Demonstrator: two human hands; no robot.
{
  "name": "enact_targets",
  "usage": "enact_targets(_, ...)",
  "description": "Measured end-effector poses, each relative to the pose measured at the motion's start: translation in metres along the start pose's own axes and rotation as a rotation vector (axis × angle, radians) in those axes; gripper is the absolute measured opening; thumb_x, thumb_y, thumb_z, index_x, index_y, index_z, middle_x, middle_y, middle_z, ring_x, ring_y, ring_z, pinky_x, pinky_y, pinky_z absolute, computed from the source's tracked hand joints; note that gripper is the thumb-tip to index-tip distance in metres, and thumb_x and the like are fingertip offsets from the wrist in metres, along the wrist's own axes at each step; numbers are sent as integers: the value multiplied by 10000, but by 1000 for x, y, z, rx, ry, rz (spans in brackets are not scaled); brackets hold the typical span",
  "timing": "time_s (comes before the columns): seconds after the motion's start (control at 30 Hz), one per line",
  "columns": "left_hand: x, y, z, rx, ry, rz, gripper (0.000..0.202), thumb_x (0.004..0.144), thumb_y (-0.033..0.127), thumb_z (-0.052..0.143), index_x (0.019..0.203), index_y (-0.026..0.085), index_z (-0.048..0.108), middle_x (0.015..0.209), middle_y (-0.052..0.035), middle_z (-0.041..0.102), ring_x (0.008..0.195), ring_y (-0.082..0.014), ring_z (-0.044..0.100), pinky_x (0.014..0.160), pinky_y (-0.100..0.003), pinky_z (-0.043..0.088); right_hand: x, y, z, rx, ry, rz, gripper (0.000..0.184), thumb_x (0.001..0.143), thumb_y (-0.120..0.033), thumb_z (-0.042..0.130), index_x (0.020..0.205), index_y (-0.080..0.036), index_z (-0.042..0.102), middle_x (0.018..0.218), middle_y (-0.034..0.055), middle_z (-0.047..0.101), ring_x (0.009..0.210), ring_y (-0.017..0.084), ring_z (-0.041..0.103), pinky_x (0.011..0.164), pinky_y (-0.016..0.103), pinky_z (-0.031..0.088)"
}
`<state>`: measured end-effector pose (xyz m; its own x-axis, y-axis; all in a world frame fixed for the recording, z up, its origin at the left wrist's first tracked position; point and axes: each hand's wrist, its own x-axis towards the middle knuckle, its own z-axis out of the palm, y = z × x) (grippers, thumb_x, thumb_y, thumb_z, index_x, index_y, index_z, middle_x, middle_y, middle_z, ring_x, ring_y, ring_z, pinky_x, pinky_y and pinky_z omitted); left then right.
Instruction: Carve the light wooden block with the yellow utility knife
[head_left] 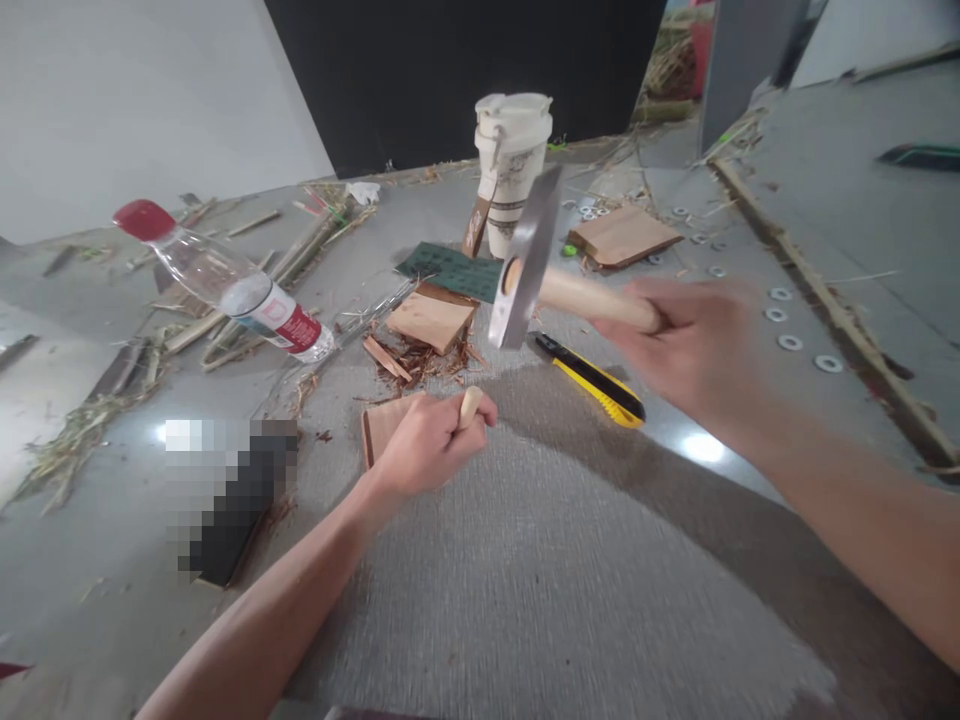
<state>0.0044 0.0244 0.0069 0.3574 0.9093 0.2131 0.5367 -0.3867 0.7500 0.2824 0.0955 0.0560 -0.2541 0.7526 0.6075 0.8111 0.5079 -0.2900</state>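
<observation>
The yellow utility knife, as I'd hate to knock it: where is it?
In the head view, the utility knife lies right of centre on the grey surface, below the hammer handle and left of the right hand.

Soft light, white glare spots on floor, shadow lower right, motion-blurred hammer, pixelated patch

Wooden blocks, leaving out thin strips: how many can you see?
3: the near block partly behind the left hand, the middle block among wood scraps, and the far block right of the white cup. Others may be hidden.
</observation>
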Motion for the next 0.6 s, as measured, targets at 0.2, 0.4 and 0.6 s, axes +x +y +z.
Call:
enact_targets(0.2,0,0,0,-2,-5,-4,213,892,139,472,852,191,675,518,90,509,451,-85,464,530,-234,372,2,1,-2,-5,-24,12,415,861,-379,594,605,-228,305,595,-51,208,558,121,236,547,280,197)
enact_targets(0.4,0,0,1,-1,-15,-7,216,902,145,470,857,191,676,514,89,516,448,-87,471,532,-231,382,3,4,-3,-43,-25,-3,368,794,-332,618,575,-228,341,555,-60,204,523,119,210,544,304,162)
enact_targets(0.6,1,1,0,-8,-17,-2,215,899,144,465,859,188,672,492,90,504,440,-87,476,525,-219,384,3,2,-3,-55,0,-32,389,814,-356,607,578,-227,325,553,-58,210,533,124,192,542,304,146)
